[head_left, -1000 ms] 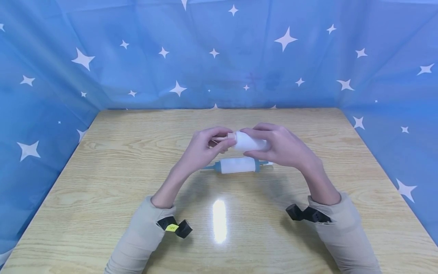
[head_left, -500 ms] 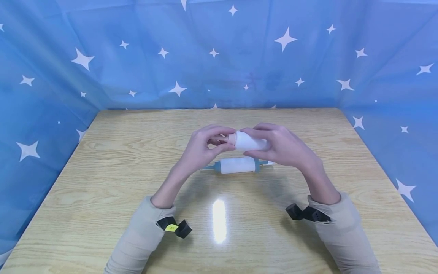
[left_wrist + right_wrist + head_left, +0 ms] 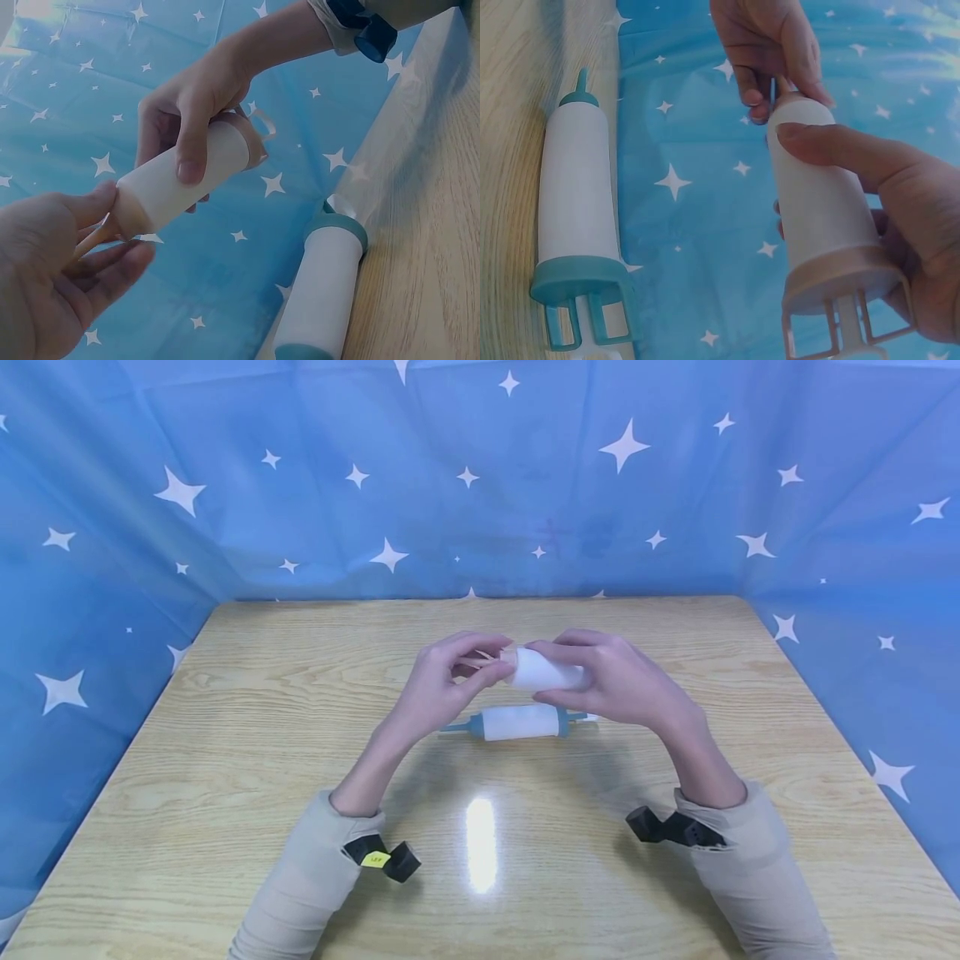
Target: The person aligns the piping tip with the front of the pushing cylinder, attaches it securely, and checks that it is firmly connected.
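Above the table, my right hand (image 3: 615, 681) grips the white barrel of a syringe (image 3: 184, 176) with pinkish-brown end caps. It has a narrow nozzle at the left end and a plunger with finger loops at the right end, best seen in the right wrist view. My left hand (image 3: 453, 672) pinches the nozzle cap (image 3: 129, 216) between thumb and fingers, with the nozzle pointing into the palm. The cap is seated against the barrel. A second syringe (image 3: 521, 722), white with teal ends, lies on the table just below and nearer me, untouched.
The wood-grain table (image 3: 262, 727) stretches out on all sides of the hands. A blue curtain (image 3: 465, 510) with white stars borders its back and sides. Light reflects off the tabletop near the front.
The fingers of my left hand have opened slightly and closed again, shifting around the nozzle cap. My right hand and the barrel stay in place. The teal syringe has not moved.
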Available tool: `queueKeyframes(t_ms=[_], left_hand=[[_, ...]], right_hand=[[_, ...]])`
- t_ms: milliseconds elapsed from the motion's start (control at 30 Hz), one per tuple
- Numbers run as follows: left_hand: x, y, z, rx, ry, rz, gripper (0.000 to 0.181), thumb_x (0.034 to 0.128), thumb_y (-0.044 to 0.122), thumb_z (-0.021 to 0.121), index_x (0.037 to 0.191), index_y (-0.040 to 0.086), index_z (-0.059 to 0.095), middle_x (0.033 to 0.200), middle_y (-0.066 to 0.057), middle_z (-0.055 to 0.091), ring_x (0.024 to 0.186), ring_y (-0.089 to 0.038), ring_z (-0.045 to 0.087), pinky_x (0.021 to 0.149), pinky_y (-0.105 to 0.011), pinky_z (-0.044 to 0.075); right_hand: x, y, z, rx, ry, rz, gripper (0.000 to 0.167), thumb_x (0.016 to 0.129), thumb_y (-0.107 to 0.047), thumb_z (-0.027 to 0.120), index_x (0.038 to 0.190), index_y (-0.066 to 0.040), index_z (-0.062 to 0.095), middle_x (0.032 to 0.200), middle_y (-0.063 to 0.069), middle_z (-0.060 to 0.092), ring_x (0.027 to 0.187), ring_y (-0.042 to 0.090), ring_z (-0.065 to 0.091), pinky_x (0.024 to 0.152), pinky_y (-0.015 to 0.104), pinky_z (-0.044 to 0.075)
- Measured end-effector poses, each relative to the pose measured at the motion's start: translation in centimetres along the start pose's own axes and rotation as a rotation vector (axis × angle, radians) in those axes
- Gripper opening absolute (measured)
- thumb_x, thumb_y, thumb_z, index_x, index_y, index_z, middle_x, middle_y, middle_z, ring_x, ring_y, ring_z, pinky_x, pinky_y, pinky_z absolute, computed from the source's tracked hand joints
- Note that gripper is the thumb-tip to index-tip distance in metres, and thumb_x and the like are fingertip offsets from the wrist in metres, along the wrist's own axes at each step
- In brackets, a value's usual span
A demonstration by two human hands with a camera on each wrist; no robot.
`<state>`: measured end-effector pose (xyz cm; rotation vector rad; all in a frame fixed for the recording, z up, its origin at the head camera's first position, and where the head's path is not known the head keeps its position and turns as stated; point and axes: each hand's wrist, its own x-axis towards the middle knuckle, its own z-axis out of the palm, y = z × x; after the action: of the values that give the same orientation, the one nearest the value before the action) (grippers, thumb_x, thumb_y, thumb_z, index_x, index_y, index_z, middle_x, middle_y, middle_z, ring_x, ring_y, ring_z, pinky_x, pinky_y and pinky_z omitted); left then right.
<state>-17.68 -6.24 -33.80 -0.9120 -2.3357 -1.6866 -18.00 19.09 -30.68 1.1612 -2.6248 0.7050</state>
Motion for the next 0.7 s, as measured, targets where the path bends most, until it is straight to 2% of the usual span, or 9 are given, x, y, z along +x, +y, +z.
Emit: queueKeyframes(t_ms=[100, 200, 433, 700], left_hand=[[0.02, 0.01, -0.11, -0.024, -0.041, -0.070, 0.030, 0.0995, 0.021, 0.068, 0.124, 0.004, 0.068, 0.104, -0.010, 0.072, 0.081, -0.015, 0.072, 0.075, -0.030, 0.062], [0.02, -0.01, -0.19, -0.042, -0.065, -0.100, 0.028, 0.1004, 0.023, 0.066, 0.121, 0.005, 0.070, 0.097, -0.012, 0.073, 0.074, -0.017, 0.071, 0.071, -0.032, 0.062], [0.05, -0.13, -0.18, -0.022, -0.058, -0.059, 0.028, 0.0977, 0.018, 0.070, 0.122, 0.004, 0.070, 0.104, -0.007, 0.074, 0.076, -0.014, 0.071, 0.073, -0.030, 0.062], [0.03, 0.03, -0.23, 0.041, -0.046, 0.017, 0.033, 0.0908, 0.010, 0.077, 0.123, 0.004, 0.071, 0.113, -0.005, 0.073, 0.093, -0.011, 0.070, 0.079, -0.026, 0.060]], right_hand=[[0.02, -0.08, -0.04, 0.002, -0.006, 0.007, 0.050, 0.084, -0.022, 0.085, 0.129, -0.006, 0.069, 0.110, 0.012, 0.070, 0.089, 0.025, 0.068, 0.070, 0.039, 0.060], [0.03, -0.15, -0.07, 0.005, -0.008, 0.008, 0.050, 0.084, -0.022, 0.085, 0.130, -0.008, 0.069, 0.110, 0.012, 0.070, 0.089, 0.025, 0.068, 0.071, 0.039, 0.060], [0.02, -0.03, -0.03, -0.002, -0.003, -0.006, 0.051, 0.084, -0.023, 0.085, 0.130, -0.009, 0.069, 0.109, 0.011, 0.070, 0.087, 0.024, 0.067, 0.069, 0.037, 0.059], [-0.07, 0.11, 0.02, 0.000, -0.005, -0.002, 0.051, 0.083, -0.022, 0.086, 0.129, -0.006, 0.069, 0.109, 0.011, 0.070, 0.087, 0.023, 0.067, 0.069, 0.037, 0.059]])
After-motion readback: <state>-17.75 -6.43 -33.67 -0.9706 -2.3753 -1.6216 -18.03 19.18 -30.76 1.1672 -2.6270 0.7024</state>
